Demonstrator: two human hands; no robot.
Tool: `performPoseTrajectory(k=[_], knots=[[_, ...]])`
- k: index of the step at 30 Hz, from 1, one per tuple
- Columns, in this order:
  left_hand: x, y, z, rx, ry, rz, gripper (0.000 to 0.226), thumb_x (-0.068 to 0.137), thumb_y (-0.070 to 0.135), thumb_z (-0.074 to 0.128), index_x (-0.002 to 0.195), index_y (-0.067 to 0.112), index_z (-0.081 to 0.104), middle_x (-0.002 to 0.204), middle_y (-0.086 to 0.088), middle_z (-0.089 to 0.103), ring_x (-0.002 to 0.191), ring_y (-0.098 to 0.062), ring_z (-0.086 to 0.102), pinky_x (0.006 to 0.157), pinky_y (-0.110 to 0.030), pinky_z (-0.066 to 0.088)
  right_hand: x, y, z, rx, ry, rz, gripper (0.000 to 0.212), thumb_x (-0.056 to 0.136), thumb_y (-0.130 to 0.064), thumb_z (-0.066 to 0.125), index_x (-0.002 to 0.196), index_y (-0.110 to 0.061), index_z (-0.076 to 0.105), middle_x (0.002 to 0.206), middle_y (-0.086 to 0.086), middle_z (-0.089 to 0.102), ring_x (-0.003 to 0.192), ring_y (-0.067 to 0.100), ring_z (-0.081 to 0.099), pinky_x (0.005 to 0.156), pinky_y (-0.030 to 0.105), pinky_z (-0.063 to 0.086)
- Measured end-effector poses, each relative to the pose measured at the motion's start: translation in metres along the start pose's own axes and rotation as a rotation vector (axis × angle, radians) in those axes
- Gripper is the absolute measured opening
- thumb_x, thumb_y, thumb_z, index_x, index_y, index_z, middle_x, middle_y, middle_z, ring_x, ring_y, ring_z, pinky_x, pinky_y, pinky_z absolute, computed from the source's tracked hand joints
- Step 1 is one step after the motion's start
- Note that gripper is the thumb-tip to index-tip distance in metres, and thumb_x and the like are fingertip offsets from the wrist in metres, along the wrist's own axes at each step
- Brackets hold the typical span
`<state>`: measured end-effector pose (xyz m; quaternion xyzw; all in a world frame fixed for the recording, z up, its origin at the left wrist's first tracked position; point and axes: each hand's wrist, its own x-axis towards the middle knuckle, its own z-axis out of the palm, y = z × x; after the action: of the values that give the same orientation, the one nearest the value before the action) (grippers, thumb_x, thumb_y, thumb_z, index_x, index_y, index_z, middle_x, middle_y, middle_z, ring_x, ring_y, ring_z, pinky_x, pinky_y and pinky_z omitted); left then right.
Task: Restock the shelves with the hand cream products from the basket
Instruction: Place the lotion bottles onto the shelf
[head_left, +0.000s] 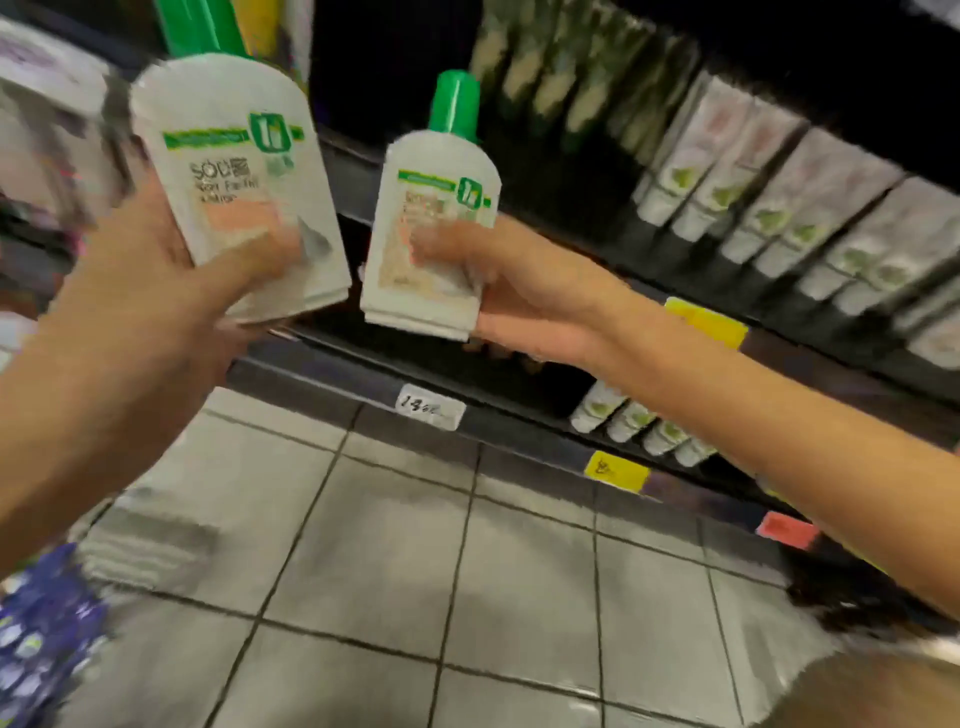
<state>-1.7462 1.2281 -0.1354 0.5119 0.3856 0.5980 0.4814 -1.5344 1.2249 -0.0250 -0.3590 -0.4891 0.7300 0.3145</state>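
Two white bottles with green caps are held up before the shelves (337, 358), one per hand. The left hand (171, 270) grips the left bottle (244, 171) low on its body, thumb pressed across the label, and the right bottle (436, 223), upright and close beside it without touching, is pinched near its base between thumb and fingers of the right hand (530, 296). Further right, four white tubes (628, 421) lie in a row on the lower shelf, with one white tag (430, 413) and two yellow tags (617, 470) on the shelf edges.
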Motion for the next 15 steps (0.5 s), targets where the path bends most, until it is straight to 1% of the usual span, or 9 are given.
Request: performPoseTrajectory(k=[1, 2, 3, 5, 7, 9, 11, 13, 15], knots=[[0.013, -0.007, 0.032, 0.046, -0.034, 0.028, 0.025, 0.095, -0.01, 0.023, 0.092, -0.007, 0.047, 0.046, 0.032, 0.057, 0.058, 0.019, 0.056, 0.071, -0.009, 0.045, -0.025, -0.006, -0.027, -0.008, 0.071, -0.038, 0.02, 0.091, 0.004, 0.039, 0.091, -0.006, 0.056, 0.08, 0.009, 0.065, 0.065, 0.014, 0.065, 0.054, 0.024, 0.056], [0.017, -0.006, 0.072, 0.028, -0.075, 0.08, 0.027, 0.095, -0.008, 0.024, 0.095, 0.006, 0.047, 0.052, 0.034, 0.059, 0.061, 0.018, 0.058, 0.073, -0.009, 0.046, -0.05, -0.011, -0.053, -0.018, 0.132, -0.083, 0.02, 0.09, 0.004, 0.04, 0.091, -0.007, 0.057, 0.077, 0.006, 0.068, 0.066, 0.013, 0.066, 0.055, 0.023, 0.056], [0.016, 0.0, 0.113, -0.006, -0.127, 0.11, 0.022, 0.094, 0.002, 0.037, 0.101, 0.019, 0.049, 0.065, 0.033, 0.065, 0.07, 0.015, 0.062, 0.072, -0.007, 0.049, -0.074, -0.015, -0.077, -0.032, 0.186, -0.135, 0.02, 0.089, 0.003, 0.042, 0.092, -0.009, 0.058, 0.077, 0.002, 0.07, 0.068, 0.011, 0.067, 0.061, 0.025, 0.057], [0.002, 0.027, 0.2, 0.069, -0.238, 0.096, 0.033, 0.076, 0.028, 0.064, 0.102, 0.046, 0.055, 0.095, 0.028, 0.068, 0.09, 0.008, 0.065, 0.071, -0.006, 0.05, -0.119, -0.017, -0.123, -0.065, 0.307, -0.247, 0.018, 0.088, -0.004, 0.048, 0.101, -0.012, 0.059, 0.089, 0.001, 0.071, 0.082, 0.012, 0.068, 0.076, 0.03, 0.057], [-0.016, 0.034, 0.259, 0.07, -0.373, 0.129, 0.043, 0.071, 0.027, 0.074, 0.102, 0.048, 0.053, 0.101, 0.031, 0.066, 0.094, 0.013, 0.061, 0.069, 0.001, 0.044, -0.158, -0.015, -0.165, -0.062, 0.431, -0.328, 0.034, 0.084, -0.019, 0.053, 0.117, -0.013, 0.055, 0.112, 0.007, 0.065, 0.102, 0.019, 0.064, 0.088, 0.037, 0.053], [-0.016, 0.029, 0.306, 0.086, -0.444, 0.124, 0.036, 0.079, 0.019, 0.066, 0.1, 0.045, 0.052, 0.096, 0.036, 0.065, 0.09, 0.018, 0.059, 0.064, 0.004, 0.041, -0.19, -0.011, -0.202, -0.035, 0.525, -0.365, 0.05, 0.08, -0.031, 0.054, 0.128, -0.015, 0.05, 0.126, 0.009, 0.059, 0.114, 0.025, 0.058, 0.093, 0.043, 0.05], [-0.012, 0.026, 0.345, 0.068, -0.471, 0.081, 0.032, 0.081, 0.016, 0.061, 0.097, 0.043, 0.054, 0.091, 0.035, 0.065, 0.086, 0.018, 0.059, 0.062, 0.003, 0.042, -0.217, -0.007, -0.233, 0.021, 0.613, -0.4, 0.056, 0.078, -0.036, 0.054, 0.13, -0.015, 0.048, 0.125, 0.008, 0.061, 0.112, 0.023, 0.059, 0.087, 0.04, 0.053], [-0.005, 0.023, 0.377, 0.078, -0.434, 0.082, 0.029, 0.079, 0.015, 0.063, 0.091, 0.041, 0.055, 0.082, 0.037, 0.065, 0.08, 0.019, 0.06, 0.059, 0.0, 0.043, -0.241, -0.005, -0.261, 0.128, 0.706, -0.459, 0.058, 0.076, -0.037, 0.054, 0.128, -0.013, 0.048, 0.113, 0.004, 0.066, 0.102, 0.019, 0.064, 0.08, 0.035, 0.056], [0.003, 0.019, 0.404, 0.091, -0.43, 0.051, 0.03, 0.078, 0.013, 0.065, 0.087, 0.04, 0.056, 0.076, 0.038, 0.064, 0.076, 0.02, 0.059, 0.059, -0.002, 0.045, -0.261, -0.004, -0.286, 0.198, 0.8, -0.539, 0.062, 0.076, -0.035, 0.052, 0.133, -0.013, 0.043, 0.113, 0.003, 0.064, 0.102, 0.016, 0.063, 0.082, 0.032, 0.056]])
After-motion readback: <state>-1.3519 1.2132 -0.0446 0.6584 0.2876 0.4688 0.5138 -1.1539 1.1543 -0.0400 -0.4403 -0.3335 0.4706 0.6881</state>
